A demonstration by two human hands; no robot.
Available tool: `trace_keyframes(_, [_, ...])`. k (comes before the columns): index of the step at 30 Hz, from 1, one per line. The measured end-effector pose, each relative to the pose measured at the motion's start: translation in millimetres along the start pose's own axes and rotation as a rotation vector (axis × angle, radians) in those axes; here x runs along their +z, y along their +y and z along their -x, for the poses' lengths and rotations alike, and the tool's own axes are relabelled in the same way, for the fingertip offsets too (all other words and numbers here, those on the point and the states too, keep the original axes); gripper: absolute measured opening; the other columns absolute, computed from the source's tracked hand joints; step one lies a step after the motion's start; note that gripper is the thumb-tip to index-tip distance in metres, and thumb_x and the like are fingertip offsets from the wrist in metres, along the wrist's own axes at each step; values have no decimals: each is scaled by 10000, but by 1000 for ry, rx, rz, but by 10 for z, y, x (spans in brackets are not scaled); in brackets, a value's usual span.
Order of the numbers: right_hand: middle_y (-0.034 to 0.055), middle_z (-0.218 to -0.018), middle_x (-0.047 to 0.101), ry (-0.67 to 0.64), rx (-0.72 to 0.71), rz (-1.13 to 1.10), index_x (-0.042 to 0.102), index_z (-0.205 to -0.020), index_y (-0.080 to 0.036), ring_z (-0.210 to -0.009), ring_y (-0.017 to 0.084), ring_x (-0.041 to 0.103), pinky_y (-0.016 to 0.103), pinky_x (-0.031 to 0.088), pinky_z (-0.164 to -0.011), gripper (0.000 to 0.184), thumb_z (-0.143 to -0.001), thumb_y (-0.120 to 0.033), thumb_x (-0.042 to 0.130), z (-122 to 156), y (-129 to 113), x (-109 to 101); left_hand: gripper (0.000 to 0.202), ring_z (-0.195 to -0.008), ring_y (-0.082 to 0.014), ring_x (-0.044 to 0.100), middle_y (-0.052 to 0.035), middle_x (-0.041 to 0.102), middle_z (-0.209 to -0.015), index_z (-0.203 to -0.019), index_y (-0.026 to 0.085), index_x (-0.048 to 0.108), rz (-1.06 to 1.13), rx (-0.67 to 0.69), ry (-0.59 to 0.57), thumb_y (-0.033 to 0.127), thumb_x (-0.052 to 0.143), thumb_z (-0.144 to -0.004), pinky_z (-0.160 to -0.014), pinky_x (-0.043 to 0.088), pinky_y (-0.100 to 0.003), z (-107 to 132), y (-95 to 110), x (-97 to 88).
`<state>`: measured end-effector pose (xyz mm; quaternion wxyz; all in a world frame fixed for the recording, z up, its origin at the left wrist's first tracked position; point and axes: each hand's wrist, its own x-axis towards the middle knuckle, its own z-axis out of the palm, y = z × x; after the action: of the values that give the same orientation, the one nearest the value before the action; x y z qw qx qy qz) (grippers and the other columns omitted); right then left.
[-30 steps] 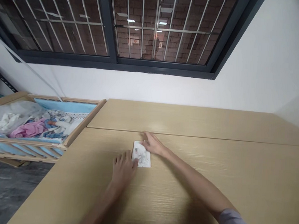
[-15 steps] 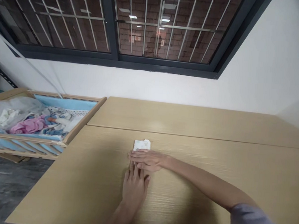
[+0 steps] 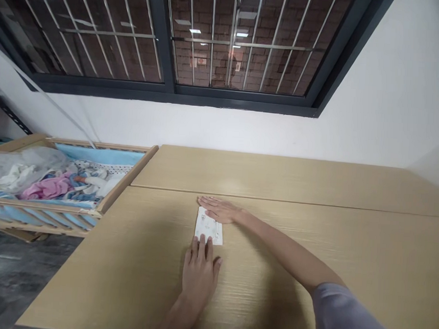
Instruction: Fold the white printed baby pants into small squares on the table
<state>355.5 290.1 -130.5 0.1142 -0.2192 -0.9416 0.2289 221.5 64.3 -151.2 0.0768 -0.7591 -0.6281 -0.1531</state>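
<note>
A small white rectangular piece with faint printed marks (image 3: 209, 229), paper or thin cloth, lies flat on the wooden tabletop (image 3: 291, 256). Across its far edge rests my right hand (image 3: 220, 209), palm down with fingers stretched out to the left; the hand covers that edge. My left hand (image 3: 200, 269) lies flat at the near edge, its fingertips touching the piece and its thumb spread to the right. Neither hand grips anything.
Left of the table stands a wooden crib (image 3: 128, 179) with blue lining, holding a pink cloth (image 3: 49, 185) and other crumpled fabrics. A barred window (image 3: 241, 99) is set in the white wall behind. A seam runs across the tabletop.
My right hand has slid away from me to the far edge of the white piece, uncovering its middle. My left hand has stayed nearly in place at the near edge.
</note>
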Motion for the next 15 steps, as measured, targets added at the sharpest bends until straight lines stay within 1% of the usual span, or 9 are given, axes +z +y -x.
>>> trace_keyframes(2, [54, -1628, 244, 11, 15, 2, 294, -1567, -208, -1518, 188, 186, 398, 142, -1272, 563, -1050, -419, 360, -35, 69, 13, 498, -1360, -396, 446, -175, 489, -1486, -1438, 177, 510, 25, -4, -3, 352, 498, -972, -994, 450, -526, -15, -5, -36])
trace_keyframes(5, [73, -1643, 202, 20, 63, 8, 278, -1573, -194, -1529, 206, 149, 424, 110, -1272, 592, -1055, -480, 298, -25, 104, 5, 435, -1304, -372, 502, -165, 544, -1434, -1369, 194, 565, 100, -13, -45, 357, 503, -970, -987, 442, -524, -129, -68, -186])
trace_keyframes(7, [84, -1653, 183, 79, 148, -19, 254, -1581, -191, -1535, 215, 134, 440, 106, -1267, 612, -1057, -509, 244, 23, 84, -30, 382, -1196, -331, 580, -151, 621, -1329, -1311, 209, 589, 164, -51, -90, 375, 474, -987, -959, 454, -501, -268, -167, -326])
trace_keyframes(8, [92, -1652, 201, 135, 201, -39, 261, -1579, -190, -1535, 219, 144, 447, 119, -1262, 612, -1059, -511, 226, 55, 64, -55, 366, -1132, -316, 610, -147, 652, -1264, -1279, 207, 597, 177, -84, -110, 386, 452, -996, -936, 462, -487, -349, -231, -393])
trace_keyframes(10, [124, -1606, 325, 286, 295, -69, 338, -1549, -185, -1506, 229, 244, 455, 196, -1238, 577, -1063, -479, 237, 122, 6, -104, 376, -1048, -311, 638, -152, 683, -1150, -1201, 180, 616, 143, -168, -150, 420, 400, -1010, -903, 467, -469, -518, -373, -495])
trace_keyframes(12, [154, -1456, 503, 419, 338, -73, 482, -1457, -174, -1391, 240, 423, 448, 315, -1175, 497, -1052, -419, 331, 182, -74, -140, 431, -1023, -328, 648, -180, 691, -1078, -1103, 142, 638, 75, -247, -215, 451, 350, -1017, -891, 464, -466, -676, -502, -538])
trace_keyframes(13, [153, -1354, 575, 455, 336, -78, 555, -1389, -173, -1300, 239, 504, 434, 374, -1124, 444, -1037, -387, 389, 206, -120, -148, 461, -1005, -334, 658, -192, 696, -1040, -1051, 131, 647, 54, -276, -257, 464, 330, -1018, -878, 468, -461, -748, -552, -537])
trace_keyframes(15, [126, -1173, 656, 454, 307, -115, 661, -1237, -175, -1101, 227, 603, 396, 462, -999, 342, -997, -344, 486, 246, -216, -144, 513, -945, -342, 685, -205, 707, -965, -973, 119, 662, 56, -302, -335, 495, 315, -1012, -833, 485, -449, -875, -613, -497])
